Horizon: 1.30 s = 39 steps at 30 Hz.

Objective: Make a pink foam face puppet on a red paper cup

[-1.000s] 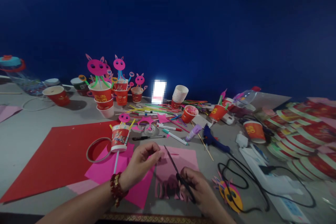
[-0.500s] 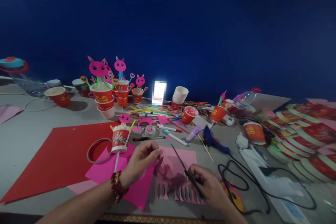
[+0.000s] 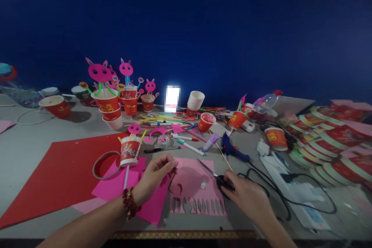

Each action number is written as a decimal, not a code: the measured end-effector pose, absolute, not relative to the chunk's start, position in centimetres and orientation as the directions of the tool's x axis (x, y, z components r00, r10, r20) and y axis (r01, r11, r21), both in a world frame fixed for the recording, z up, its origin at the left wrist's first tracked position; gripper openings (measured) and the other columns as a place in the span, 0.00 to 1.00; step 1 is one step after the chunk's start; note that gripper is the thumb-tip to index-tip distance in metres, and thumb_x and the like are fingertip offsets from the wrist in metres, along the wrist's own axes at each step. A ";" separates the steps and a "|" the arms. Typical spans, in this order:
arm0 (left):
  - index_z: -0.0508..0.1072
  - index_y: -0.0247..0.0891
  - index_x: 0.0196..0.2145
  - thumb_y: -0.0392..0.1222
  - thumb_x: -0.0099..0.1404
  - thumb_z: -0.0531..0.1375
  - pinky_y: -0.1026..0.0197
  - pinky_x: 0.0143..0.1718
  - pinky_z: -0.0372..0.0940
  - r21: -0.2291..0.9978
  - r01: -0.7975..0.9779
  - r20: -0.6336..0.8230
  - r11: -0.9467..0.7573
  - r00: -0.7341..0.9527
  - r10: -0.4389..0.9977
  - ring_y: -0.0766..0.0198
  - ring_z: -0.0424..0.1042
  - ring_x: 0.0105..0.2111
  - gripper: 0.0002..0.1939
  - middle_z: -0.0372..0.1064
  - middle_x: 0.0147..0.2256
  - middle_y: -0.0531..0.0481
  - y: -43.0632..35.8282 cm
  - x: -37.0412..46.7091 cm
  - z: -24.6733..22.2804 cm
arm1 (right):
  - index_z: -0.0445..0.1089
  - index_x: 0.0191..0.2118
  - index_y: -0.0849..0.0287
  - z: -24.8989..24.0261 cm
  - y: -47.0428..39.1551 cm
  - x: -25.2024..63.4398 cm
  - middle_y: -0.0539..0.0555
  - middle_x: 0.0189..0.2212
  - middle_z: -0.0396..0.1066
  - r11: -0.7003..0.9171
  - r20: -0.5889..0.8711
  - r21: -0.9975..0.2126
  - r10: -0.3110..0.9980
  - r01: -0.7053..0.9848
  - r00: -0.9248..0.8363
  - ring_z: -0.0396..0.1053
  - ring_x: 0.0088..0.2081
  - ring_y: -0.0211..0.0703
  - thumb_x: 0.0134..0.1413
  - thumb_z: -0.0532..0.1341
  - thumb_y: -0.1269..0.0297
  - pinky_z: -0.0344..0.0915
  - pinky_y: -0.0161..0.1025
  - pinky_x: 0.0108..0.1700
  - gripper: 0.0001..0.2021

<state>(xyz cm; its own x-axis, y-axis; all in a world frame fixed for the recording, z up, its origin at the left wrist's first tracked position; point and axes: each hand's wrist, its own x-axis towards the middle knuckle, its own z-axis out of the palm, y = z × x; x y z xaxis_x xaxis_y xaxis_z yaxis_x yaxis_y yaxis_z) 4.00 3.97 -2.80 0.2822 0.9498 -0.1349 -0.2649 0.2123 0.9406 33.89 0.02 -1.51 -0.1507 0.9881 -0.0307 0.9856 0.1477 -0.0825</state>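
My left hand (image 3: pixel 157 172) is closed in a pinch above the left edge of a light pink paper sheet (image 3: pixel 192 170); what lies between its fingertips is too small to make out. My right hand (image 3: pixel 247 195) grips the black handles of a pair of scissors (image 3: pixel 207 167), whose blades point up and left over the sheet. Leaf-shaped holes run along the sheet's near edge, and a small pale scrap (image 3: pixel 203 184) rests on it. Brighter pink paper (image 3: pixel 154 205) lies partly under my left wrist. A decorated paper cup (image 3: pixel 130 150) with a pink face stands beyond that wrist.
Red card (image 3: pixel 58 178) and a tape roll (image 3: pixel 95 166) lie left. Markers (image 3: pixel 190 147), a glue stick (image 3: pixel 211 142) and a blue glue gun (image 3: pixel 232 150) lie beyond the sheet. Right are black cables, a power strip (image 3: pixel 290 190) and stacked paper cups (image 3: pixel 334 147).
My right hand has moved right with the scissors, whose blades now slant lower. The pale scrap now shows on the sheet. My left hand keeps its pinch. The whole view has shifted slightly.
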 end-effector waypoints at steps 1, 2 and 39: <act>0.68 0.36 0.27 0.54 0.62 0.64 0.69 0.17 0.48 0.940 -0.262 -0.139 0.218 0.290 0.947 0.73 0.57 0.17 0.18 0.64 0.21 0.56 4.0 4.0 -2.8 | 0.65 0.35 0.53 -1.2 0.2 33.8 0.52 0.31 0.77 0.159 -0.047 -0.049 0.986 0.986 -0.161 0.76 0.30 0.48 0.56 0.60 0.64 0.55 0.36 0.28 0.02; 0.68 0.36 0.27 0.54 0.62 0.64 0.69 0.17 0.49 0.941 -0.259 -0.137 0.219 0.300 0.944 0.74 0.57 0.17 0.18 0.64 0.21 0.56 3.9 4.0 -2.9 | 0.65 0.34 0.54 -0.9 0.3 33.8 0.53 0.32 0.77 0.166 -0.072 -0.033 0.983 0.986 -0.168 0.75 0.31 0.48 0.56 0.60 0.65 0.55 0.36 0.29 0.02; 0.73 0.40 0.31 0.35 0.66 0.55 0.61 0.40 0.61 0.800 0.436 0.215 -0.412 0.432 0.876 0.59 0.69 0.37 0.08 0.71 0.33 0.49 4.2 4.1 -2.7 | 0.70 0.30 0.56 0.1 3.6 27.3 0.49 0.25 0.74 0.178 -0.159 -0.500 0.943 0.848 -0.292 0.71 0.30 0.42 0.54 0.60 0.67 0.56 0.34 0.31 0.03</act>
